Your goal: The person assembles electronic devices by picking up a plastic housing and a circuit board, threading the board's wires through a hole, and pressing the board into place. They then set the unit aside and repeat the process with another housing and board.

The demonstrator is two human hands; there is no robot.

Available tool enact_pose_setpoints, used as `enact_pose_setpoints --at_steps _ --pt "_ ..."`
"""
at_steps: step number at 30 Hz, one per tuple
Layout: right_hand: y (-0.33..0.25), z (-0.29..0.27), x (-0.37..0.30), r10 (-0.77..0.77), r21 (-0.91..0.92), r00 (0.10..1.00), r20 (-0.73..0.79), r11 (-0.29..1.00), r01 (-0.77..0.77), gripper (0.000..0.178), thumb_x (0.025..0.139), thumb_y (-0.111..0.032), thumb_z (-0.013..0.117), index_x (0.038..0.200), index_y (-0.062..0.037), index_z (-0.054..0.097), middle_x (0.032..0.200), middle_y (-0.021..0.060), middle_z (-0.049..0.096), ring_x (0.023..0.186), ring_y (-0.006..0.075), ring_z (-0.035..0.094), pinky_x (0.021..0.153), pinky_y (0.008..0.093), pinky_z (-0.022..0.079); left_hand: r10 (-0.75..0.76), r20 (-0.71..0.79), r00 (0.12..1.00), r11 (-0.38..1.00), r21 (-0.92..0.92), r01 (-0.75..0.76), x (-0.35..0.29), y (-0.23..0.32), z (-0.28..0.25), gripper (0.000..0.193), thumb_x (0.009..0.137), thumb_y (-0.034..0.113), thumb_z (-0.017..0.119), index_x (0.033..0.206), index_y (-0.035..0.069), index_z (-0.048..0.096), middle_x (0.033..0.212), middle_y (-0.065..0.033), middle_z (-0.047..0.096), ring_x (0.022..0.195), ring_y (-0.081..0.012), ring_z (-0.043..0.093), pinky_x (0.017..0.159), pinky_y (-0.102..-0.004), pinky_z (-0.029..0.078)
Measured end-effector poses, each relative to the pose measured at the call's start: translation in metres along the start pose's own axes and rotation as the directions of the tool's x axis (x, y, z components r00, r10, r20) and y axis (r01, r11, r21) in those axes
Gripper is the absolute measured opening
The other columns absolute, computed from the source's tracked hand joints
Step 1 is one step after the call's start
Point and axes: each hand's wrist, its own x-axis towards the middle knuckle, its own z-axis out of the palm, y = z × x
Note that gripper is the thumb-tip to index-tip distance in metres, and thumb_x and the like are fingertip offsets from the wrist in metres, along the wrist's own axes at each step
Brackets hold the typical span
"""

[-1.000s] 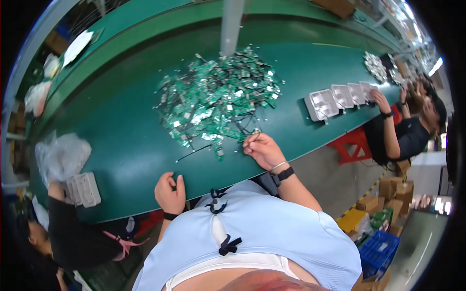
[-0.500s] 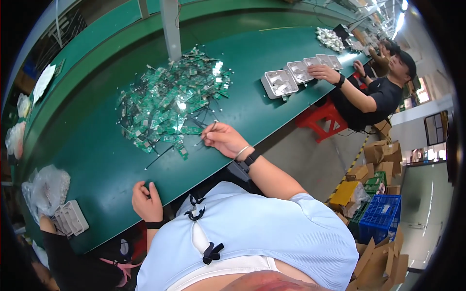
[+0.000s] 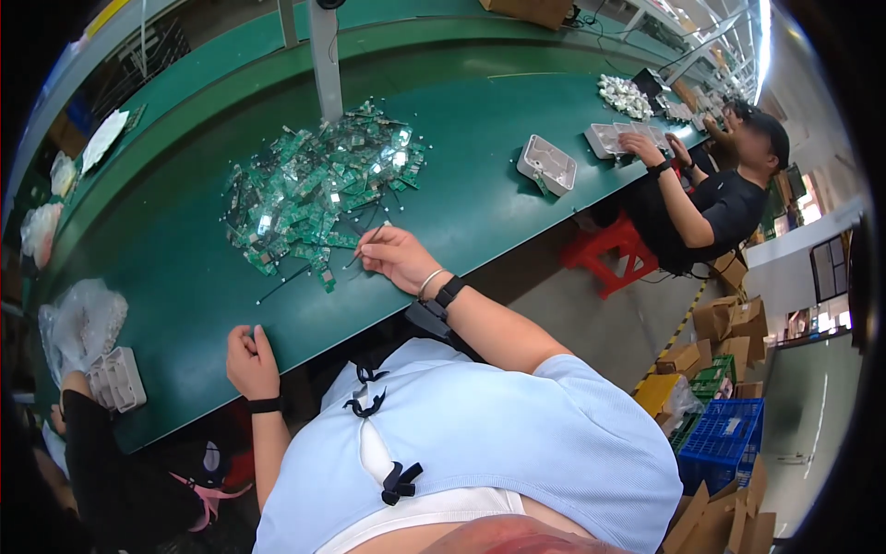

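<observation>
A heap of small green circuit boards (image 3: pixel 318 189) with dark leads and white-tipped ends covers the middle of the green workbench (image 3: pixel 461 138). At the heap's near right edge my right hand (image 3: pixel 397 260) is closed in a pinch around a thin dark wire (image 3: pixel 354 259); whether a board hangs on it is hidden. My left hand (image 3: pixel 252 362) is by the bench's near edge, left of the heap, fingers loosely bent and thumb apart, with nothing seen in it. A loose black wire (image 3: pixel 284 283) lies between the heap and this hand.
An open white plastic housing (image 3: pixel 548 164) lies to the right. Farther on, a co-worker's hand (image 3: pixel 639 146) is over more housings (image 3: pixel 604 138). At the left, another person's arm reaches near a clear bag (image 3: pixel 81 319) and white housings (image 3: pixel 118 379). A metal post (image 3: pixel 325 65) stands behind the heap.
The row of white housings has moved away to the right with the co-worker's hand, leaving one behind. My view has shifted slightly; my right hand still pinches the wire.
</observation>
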Motion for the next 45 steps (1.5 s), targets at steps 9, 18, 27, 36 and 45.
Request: enact_pose_setpoints --at_steps 9,18,27,36,45 --pt "0.000 -0.004 0.002 -0.008 -0.022 1.000 0.024 1.000 0.009 0.011 0.099 -0.001 0.070 0.110 -0.0022 0.069 0.106 0.0114 0.074 0.087 0.0150 0.068 0.082 0.0275 0.058 0.002 -0.019 1.000 0.998 0.064 -0.001 0.003 0.009 0.004 0.020 0.102 0.026 0.070 0.103 0.007 0.068 0.069 -0.0054 0.055 0.061 -0.0210 0.055 0.060 -0.0370 0.046" --pt "-0.003 0.009 0.004 -0.001 -0.147 1.000 -0.004 0.989 0.000 0.015 0.098 -0.004 0.071 0.112 0.0009 0.069 0.104 0.0105 0.073 0.089 0.0159 0.066 0.084 0.0292 0.056 0.035 -0.016 0.999 0.989 0.146 -0.032 0.003 0.007 -0.001 0.024 0.101 0.033 0.067 0.098 0.010 0.071 0.086 -0.0145 0.071 0.079 -0.0387 0.069 0.068 -0.0471 0.054" --pt "-0.003 -0.012 -0.001 -0.028 -0.136 1.000 0.011 0.990 0.029 0.012 0.101 -0.002 0.066 0.113 -0.0023 0.066 0.110 0.0105 0.069 0.092 0.0161 0.062 0.085 0.0306 0.053 0.034 0.023 0.999 0.996 0.082 -0.036 0.005 0.022 -0.008 0.018 0.096 0.028 0.073 0.089 0.012 0.070 0.071 -0.0079 0.067 0.064 -0.0297 0.067 0.059 -0.0420 0.051" --pt "-0.003 -0.009 -0.006 -0.054 -0.135 0.999 0.004 0.989 0.054 0.013 0.101 0.001 0.065 0.114 0.0002 0.066 0.111 0.0133 0.069 0.090 0.0178 0.061 0.085 0.0325 0.053 0.122 0.041 0.992 0.988 0.090 -0.125 0.007 0.016 -0.008 0.017 0.093 0.027 0.074 0.086 0.012 0.069 0.073 -0.0050 0.067 0.065 -0.0284 0.066 0.059 -0.0428 0.051" --pt "-0.009 -0.007 -0.012 -0.025 -0.142 1.000 0.015 0.989 0.027 0.011 0.102 0.000 0.063 0.112 -0.0032 0.065 0.112 0.0108 0.066 0.092 0.0172 0.059 0.085 0.0330 0.050 0.148 0.061 0.987 0.984 0.090 -0.153 0.008 0.020 -0.011 0.017 0.092 0.027 0.076 0.088 0.011 0.069 0.076 -0.0049 0.068 0.067 -0.0277 0.067 0.061 -0.0423 0.052"
